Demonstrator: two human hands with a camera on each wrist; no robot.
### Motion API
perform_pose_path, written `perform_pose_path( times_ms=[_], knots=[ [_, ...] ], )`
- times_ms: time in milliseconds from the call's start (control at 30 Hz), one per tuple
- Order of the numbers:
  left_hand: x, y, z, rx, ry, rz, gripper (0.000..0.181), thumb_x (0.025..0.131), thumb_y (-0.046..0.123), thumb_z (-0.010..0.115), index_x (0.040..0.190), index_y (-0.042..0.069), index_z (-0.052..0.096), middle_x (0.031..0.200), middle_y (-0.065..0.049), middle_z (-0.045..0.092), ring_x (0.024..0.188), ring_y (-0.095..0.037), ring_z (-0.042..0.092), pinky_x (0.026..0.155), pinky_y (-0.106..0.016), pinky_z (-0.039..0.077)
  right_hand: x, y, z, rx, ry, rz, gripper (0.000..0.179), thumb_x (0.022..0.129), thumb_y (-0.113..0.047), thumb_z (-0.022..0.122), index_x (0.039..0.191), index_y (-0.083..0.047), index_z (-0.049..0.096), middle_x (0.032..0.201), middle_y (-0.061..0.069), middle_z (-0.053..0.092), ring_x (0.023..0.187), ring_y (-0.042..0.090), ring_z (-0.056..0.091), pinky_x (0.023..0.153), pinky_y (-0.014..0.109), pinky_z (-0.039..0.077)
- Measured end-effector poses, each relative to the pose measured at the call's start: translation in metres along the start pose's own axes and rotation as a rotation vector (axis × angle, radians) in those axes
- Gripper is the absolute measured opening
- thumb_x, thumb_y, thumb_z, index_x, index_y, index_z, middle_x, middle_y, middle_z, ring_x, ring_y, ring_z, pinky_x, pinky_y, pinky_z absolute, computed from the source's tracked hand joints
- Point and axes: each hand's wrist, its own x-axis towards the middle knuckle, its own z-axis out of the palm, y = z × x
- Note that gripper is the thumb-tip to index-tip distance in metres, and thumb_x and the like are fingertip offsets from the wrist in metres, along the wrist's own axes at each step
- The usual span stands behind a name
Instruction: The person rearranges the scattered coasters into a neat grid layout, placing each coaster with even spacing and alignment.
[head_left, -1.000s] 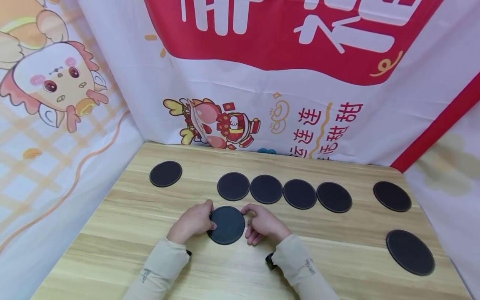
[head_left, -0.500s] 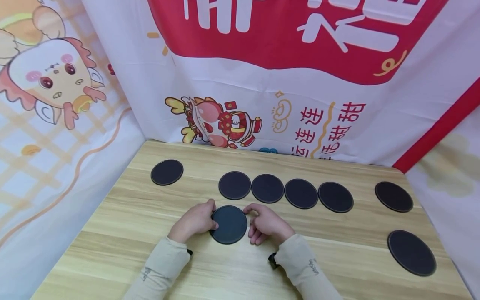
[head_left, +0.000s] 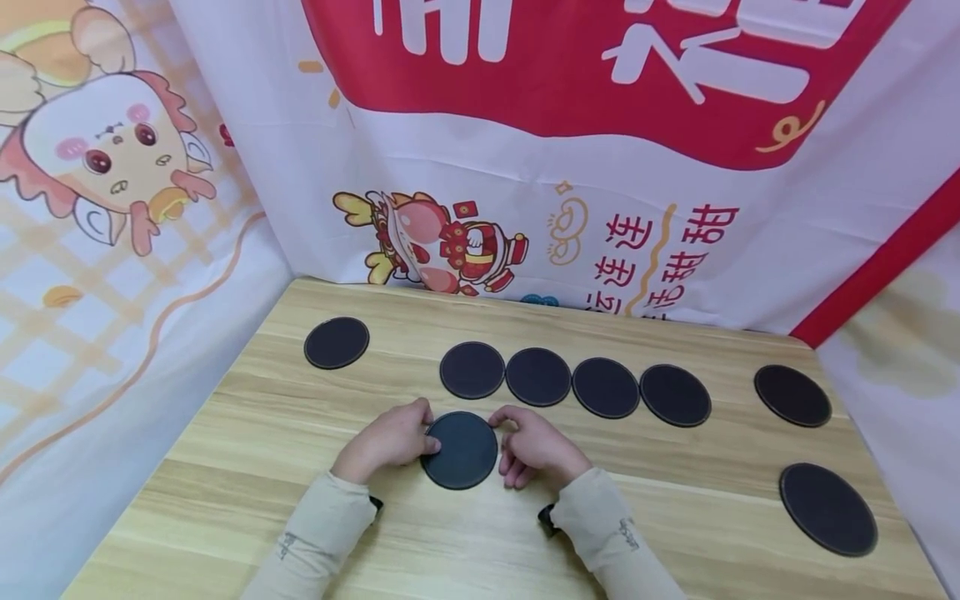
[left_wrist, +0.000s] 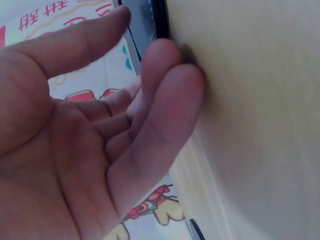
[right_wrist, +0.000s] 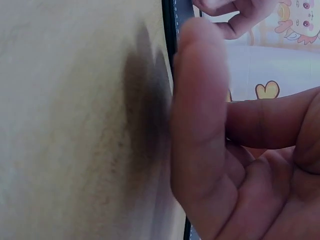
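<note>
A round black coaster (head_left: 462,454) with a stitched rim lies at the table's near middle, between both hands in the head view. My left hand (head_left: 386,442) pinches its left edge, thumb on the top face and fingers at the rim. In the left wrist view, the coaster's dark edge (left_wrist: 160,20) shows just past the curled fingertips. At the opposite side, my right hand (head_left: 534,448) has its index fingertip right at the upper right rim, the other fingers loosely bent beside it. The right wrist view shows those fingers (right_wrist: 200,115) close over the wood, partly hiding the coaster.
Several like coasters (head_left: 538,377) form a side-by-side row behind the hands. One more coaster (head_left: 337,342) lies at the back left, another (head_left: 792,396) at the back right, and a third (head_left: 828,509) nearer at right. Printed cloth (head_left: 480,158) hangs along the table's back edge.
The head view has shifted slightly. Both hands and the coaster between them keep nearly the same places on the table.
</note>
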Motion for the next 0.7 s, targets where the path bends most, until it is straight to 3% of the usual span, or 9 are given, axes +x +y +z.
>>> perform_pose_path(
  times_ms=[100,200,333,400,500,700],
  knots=[
    [0.005,-0.013,-0.013,-0.024,0.052,-0.021,0.026,0.096,0.023,0.068,0.111,0.004,0.059,0.092,-0.008,0.063,0.081,-0.024,0.058,0.074,-0.042,0.049,0.0,-0.003,0.0,-0.011,0.004,-0.016,0.037,0.099,0.006,0.037,0.13,-0.004,0.054,0.064,0.018,0.063,0.044,0.02,0.06,0.042,0.034,0.053],
    [0.014,-0.036,-0.031,0.002,0.143,-0.062,0.036,0.1,0.027,0.061,0.122,-0.001,0.058,0.106,-0.018,0.063,0.094,-0.034,0.062,0.085,-0.051,0.05,0.0,-0.008,-0.001,-0.029,0.012,-0.031,0.037,0.099,0.005,0.038,0.132,-0.003,0.053,0.064,0.019,0.063,0.043,0.02,0.059,0.042,0.033,0.053],
    [0.024,-0.063,-0.057,0.025,0.211,-0.12,0.056,0.102,0.029,0.056,0.144,-0.006,0.044,0.134,-0.036,0.043,0.117,-0.052,0.053,0.099,-0.063,0.042,0.002,-0.019,-0.001,-0.059,0.006,-0.047,0.034,0.103,0.0,0.04,0.134,-0.002,0.052,0.063,0.017,0.063,0.043,0.019,0.059,0.042,0.032,0.052],
    [0.025,-0.072,-0.066,0.012,0.216,-0.135,0.061,0.103,0.028,0.054,0.15,-0.006,0.036,0.14,-0.04,0.034,0.123,-0.055,0.047,0.103,-0.064,0.039,0.003,-0.025,0.0,-0.073,-0.002,-0.053,0.033,0.104,-0.002,0.041,0.134,-0.003,0.053,0.063,0.016,0.062,0.042,0.019,0.058,0.042,0.032,0.053],
    [0.025,-0.082,-0.074,0.001,0.189,-0.132,0.063,0.104,0.028,0.052,0.152,-0.008,0.032,0.144,-0.042,0.031,0.13,-0.055,0.04,0.107,-0.064,0.035,0.007,-0.034,0.005,-0.083,-0.02,-0.059,0.032,0.104,-0.004,0.043,0.134,-0.003,0.055,0.063,0.015,0.061,0.043,0.02,0.058,0.044,0.034,0.054],
    [0.02,-0.087,-0.07,0.023,0.154,-0.126,0.062,0.104,0.031,0.051,0.152,-0.007,0.035,0.146,-0.041,0.033,0.134,-0.056,0.036,0.109,-0.064,0.032,0.019,-0.055,0.024,-0.113,-0.042,-0.091,0.032,0.104,-0.003,0.044,0.133,-0.002,0.057,0.069,0.017,0.063,0.047,0.022,0.061,0.045,0.033,0.053]
  ],
)
